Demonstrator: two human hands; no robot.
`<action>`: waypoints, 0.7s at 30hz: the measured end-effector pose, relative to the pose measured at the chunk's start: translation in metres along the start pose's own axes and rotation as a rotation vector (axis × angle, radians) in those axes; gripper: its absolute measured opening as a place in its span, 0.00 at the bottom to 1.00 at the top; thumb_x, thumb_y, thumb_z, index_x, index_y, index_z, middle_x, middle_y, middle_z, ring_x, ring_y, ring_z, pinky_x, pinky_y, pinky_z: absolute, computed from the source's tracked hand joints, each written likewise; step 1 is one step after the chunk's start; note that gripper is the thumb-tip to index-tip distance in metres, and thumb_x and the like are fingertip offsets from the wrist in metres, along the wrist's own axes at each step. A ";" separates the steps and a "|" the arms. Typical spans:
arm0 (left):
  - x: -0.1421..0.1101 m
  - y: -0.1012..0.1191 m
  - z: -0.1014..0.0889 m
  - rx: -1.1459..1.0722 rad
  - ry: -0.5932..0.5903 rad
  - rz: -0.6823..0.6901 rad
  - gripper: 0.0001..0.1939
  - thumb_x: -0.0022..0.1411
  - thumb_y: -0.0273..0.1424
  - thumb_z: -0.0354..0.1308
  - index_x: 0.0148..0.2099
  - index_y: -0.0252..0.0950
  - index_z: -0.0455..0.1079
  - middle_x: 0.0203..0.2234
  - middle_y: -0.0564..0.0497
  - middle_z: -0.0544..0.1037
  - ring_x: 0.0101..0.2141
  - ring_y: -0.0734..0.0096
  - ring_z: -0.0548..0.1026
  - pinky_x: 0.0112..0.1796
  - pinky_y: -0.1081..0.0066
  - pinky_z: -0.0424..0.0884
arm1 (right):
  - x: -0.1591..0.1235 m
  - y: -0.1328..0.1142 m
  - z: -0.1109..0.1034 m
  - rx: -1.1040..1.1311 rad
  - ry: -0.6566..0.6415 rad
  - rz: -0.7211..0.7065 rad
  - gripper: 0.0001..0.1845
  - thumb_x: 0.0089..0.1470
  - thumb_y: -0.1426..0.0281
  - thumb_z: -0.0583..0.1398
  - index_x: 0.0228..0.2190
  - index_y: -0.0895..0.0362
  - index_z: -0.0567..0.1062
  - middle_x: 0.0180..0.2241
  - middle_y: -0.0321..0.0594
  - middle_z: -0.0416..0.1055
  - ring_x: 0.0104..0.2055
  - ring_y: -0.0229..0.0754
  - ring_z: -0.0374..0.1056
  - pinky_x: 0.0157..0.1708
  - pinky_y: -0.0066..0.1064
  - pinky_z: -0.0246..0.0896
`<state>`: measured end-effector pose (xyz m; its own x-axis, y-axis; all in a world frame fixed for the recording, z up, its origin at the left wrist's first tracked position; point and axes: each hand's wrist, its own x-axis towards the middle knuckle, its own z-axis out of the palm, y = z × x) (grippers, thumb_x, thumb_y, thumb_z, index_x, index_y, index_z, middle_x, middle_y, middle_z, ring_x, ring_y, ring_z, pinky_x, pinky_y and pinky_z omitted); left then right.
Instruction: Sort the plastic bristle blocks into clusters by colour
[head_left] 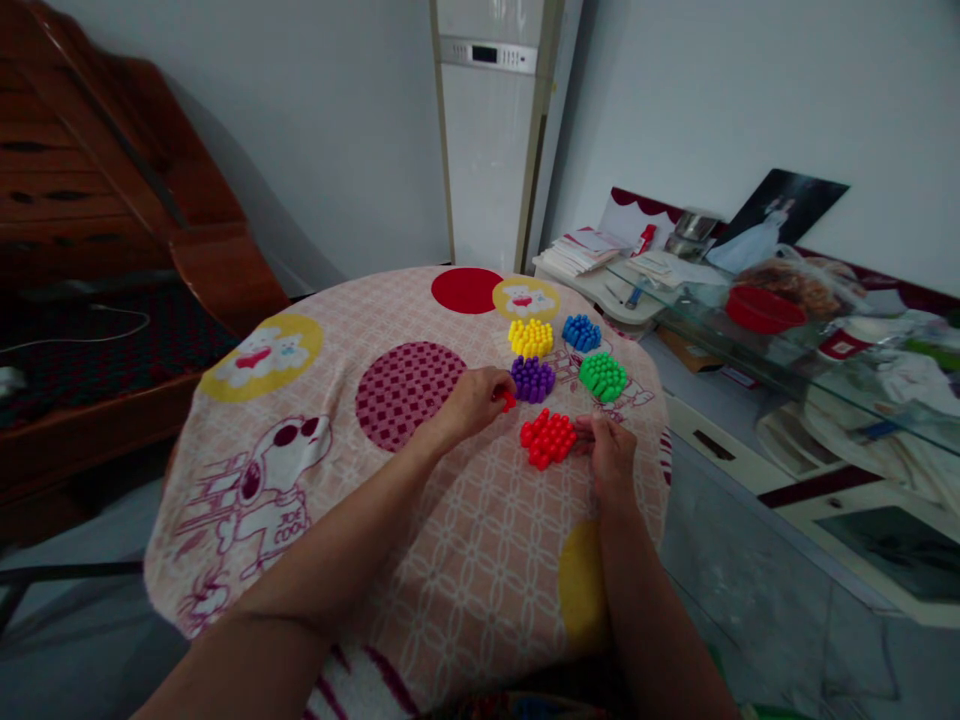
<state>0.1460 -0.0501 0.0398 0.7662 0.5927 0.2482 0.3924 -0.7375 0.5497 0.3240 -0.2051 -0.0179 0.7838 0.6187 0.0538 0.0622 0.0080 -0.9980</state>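
Observation:
My left hand is closed in a pinch on a small red plastic peg, just left of the purple pegs. A cluster of red pegs stands upright on the cloth between my two hands. At its right edge my right hand rests with fingers stretched out, touching or nearly touching the outer pegs. Behind the red cluster stand purple pegs, yellow pegs, blue pegs and green pegs, each colour in its own tight group.
A patterned cloth covers the round table. To the right runs a glass-topped cabinet with papers, a red bowl and other clutter. A wooden bench stands at left, a tall white air conditioner behind.

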 end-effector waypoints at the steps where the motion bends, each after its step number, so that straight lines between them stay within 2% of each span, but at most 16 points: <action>1: 0.000 0.007 0.005 -0.003 -0.018 0.024 0.11 0.54 0.22 0.55 0.39 0.34 0.76 0.35 0.48 0.80 0.34 0.70 0.76 0.38 0.73 0.70 | 0.000 0.000 0.000 0.001 0.000 -0.001 0.21 0.52 0.53 0.57 0.27 0.58 0.78 0.25 0.42 0.77 0.24 0.43 0.71 0.21 0.32 0.64; 6: 0.001 0.020 0.023 -0.044 -0.082 0.050 0.12 0.58 0.24 0.54 0.41 0.34 0.77 0.37 0.47 0.81 0.36 0.68 0.77 0.40 0.71 0.71 | 0.000 0.001 0.000 0.007 -0.006 0.000 0.21 0.52 0.53 0.57 0.27 0.58 0.77 0.25 0.43 0.78 0.24 0.43 0.71 0.20 0.32 0.64; 11: -0.001 0.015 0.024 -0.133 -0.053 0.019 0.17 0.60 0.24 0.49 0.46 0.33 0.76 0.41 0.46 0.82 0.41 0.67 0.78 0.44 0.71 0.71 | 0.000 0.002 0.000 0.016 -0.006 -0.010 0.20 0.53 0.54 0.57 0.27 0.58 0.77 0.25 0.41 0.77 0.24 0.42 0.71 0.20 0.31 0.63; 15: -0.004 0.006 0.024 -0.163 -0.108 0.034 0.19 0.60 0.23 0.47 0.46 0.35 0.76 0.41 0.49 0.82 0.42 0.68 0.78 0.46 0.70 0.71 | 0.001 0.003 0.000 0.005 -0.011 -0.013 0.21 0.53 0.54 0.57 0.27 0.58 0.78 0.25 0.41 0.77 0.24 0.43 0.70 0.21 0.32 0.64; 17: -0.005 0.004 0.024 -0.165 -0.053 0.012 0.17 0.60 0.24 0.48 0.45 0.35 0.76 0.41 0.48 0.82 0.42 0.68 0.78 0.47 0.70 0.72 | 0.001 0.003 0.000 0.001 -0.007 -0.011 0.21 0.53 0.54 0.57 0.27 0.58 0.78 0.25 0.42 0.77 0.24 0.43 0.70 0.21 0.32 0.64; 21: -0.008 0.008 0.020 -0.148 0.188 -0.016 0.11 0.63 0.27 0.51 0.42 0.34 0.74 0.38 0.47 0.80 0.37 0.69 0.78 0.42 0.69 0.73 | -0.002 0.000 0.001 0.030 0.009 -0.002 0.21 0.52 0.54 0.57 0.27 0.59 0.78 0.24 0.42 0.77 0.23 0.43 0.70 0.21 0.32 0.64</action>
<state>0.1526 -0.0671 0.0260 0.6471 0.6636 0.3754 0.3140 -0.6806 0.6620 0.3218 -0.2055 -0.0180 0.7891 0.6118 0.0556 0.0453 0.0323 -0.9984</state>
